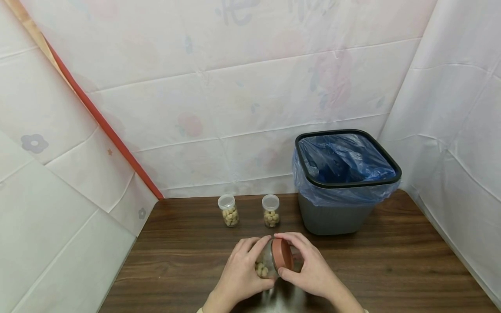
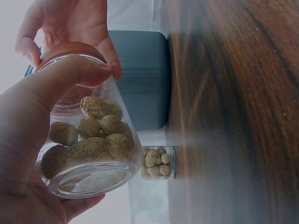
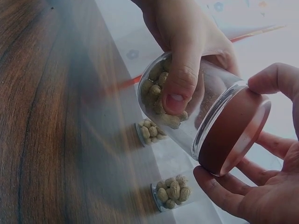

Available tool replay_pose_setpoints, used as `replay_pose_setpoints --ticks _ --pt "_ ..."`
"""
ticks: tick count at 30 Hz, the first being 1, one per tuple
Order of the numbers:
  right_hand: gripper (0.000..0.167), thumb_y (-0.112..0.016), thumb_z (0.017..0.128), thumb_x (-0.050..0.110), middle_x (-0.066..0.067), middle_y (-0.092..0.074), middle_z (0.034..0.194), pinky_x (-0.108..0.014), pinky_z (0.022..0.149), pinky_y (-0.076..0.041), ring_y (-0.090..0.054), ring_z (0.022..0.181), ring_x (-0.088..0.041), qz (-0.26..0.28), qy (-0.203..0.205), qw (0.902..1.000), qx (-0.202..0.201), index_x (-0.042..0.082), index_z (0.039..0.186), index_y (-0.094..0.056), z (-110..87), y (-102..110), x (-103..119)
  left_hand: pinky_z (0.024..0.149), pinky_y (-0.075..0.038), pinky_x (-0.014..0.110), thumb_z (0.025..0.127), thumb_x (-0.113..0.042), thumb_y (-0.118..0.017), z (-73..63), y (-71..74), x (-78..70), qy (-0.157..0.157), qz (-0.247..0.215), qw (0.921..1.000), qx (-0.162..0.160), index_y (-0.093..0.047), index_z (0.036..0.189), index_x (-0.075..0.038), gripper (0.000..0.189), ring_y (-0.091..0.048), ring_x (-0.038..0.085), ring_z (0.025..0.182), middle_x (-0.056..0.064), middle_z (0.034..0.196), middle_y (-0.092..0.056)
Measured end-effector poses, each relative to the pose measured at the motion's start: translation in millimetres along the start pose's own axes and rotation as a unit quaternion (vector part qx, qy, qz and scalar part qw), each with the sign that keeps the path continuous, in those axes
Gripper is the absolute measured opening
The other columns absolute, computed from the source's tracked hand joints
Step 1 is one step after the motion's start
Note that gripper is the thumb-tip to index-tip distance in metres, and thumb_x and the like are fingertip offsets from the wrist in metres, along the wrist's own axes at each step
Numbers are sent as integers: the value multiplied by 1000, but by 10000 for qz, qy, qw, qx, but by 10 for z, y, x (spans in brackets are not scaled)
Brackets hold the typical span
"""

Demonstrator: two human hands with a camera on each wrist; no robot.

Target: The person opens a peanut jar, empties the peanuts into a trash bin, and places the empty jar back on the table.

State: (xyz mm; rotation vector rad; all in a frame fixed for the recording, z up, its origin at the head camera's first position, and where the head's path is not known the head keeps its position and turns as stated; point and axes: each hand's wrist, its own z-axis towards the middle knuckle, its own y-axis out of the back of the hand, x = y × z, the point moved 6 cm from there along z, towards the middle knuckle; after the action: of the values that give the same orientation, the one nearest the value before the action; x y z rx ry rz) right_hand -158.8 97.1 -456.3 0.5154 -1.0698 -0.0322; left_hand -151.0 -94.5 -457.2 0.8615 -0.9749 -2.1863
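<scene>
A clear jar (image 3: 194,109) of peanuts in their shells, with a reddish-brown lid (image 1: 282,254), is tilted on its side above the table. My left hand (image 1: 243,270) grips the jar's body, its thumb along the glass in the right wrist view. With fingertips and thumb around the rim, my right hand (image 1: 307,268) holds the lid, which sits on the jar's mouth. Peanuts (image 2: 91,135) lie toward the jar's base. Behind the hands stand two small clear jars with whitish lids, a left one (image 1: 229,213) and a right one (image 1: 271,213), both holding peanuts.
At the back right of the dark wood table (image 1: 164,261) stands a grey bin (image 1: 332,215) lined with a blue bag (image 1: 344,198). A white patterned sheet (image 1: 250,108) hangs behind the table and along its sides. A red strip (image 1: 105,126) slants down the left.
</scene>
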Motion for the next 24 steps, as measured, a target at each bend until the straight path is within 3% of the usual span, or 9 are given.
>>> replay_pose_setpoints --ticks 16,24 --pt "74 -87 88 16 2 -60 143 -39 89 -63 -63 123 -17 4 -201 9998 42 32 154 -58 -9 -9 -23 91 -61 43 56 -38 -107 3 14 -4 -14 59 10000 -14 -65 149 -17 104 -64 17 115 1 124 -69" --pt "77 -88 89 19 0 -59 147 -39 91 -63 -62 126 -22 11 -237 9997 43 32 157 -54 -21 -7 -20 91 -61 42 56 -38 -107 9 11 0 -32 40 10000 -40 -65 149 -17 104 -64 17 115 1 124 -69"
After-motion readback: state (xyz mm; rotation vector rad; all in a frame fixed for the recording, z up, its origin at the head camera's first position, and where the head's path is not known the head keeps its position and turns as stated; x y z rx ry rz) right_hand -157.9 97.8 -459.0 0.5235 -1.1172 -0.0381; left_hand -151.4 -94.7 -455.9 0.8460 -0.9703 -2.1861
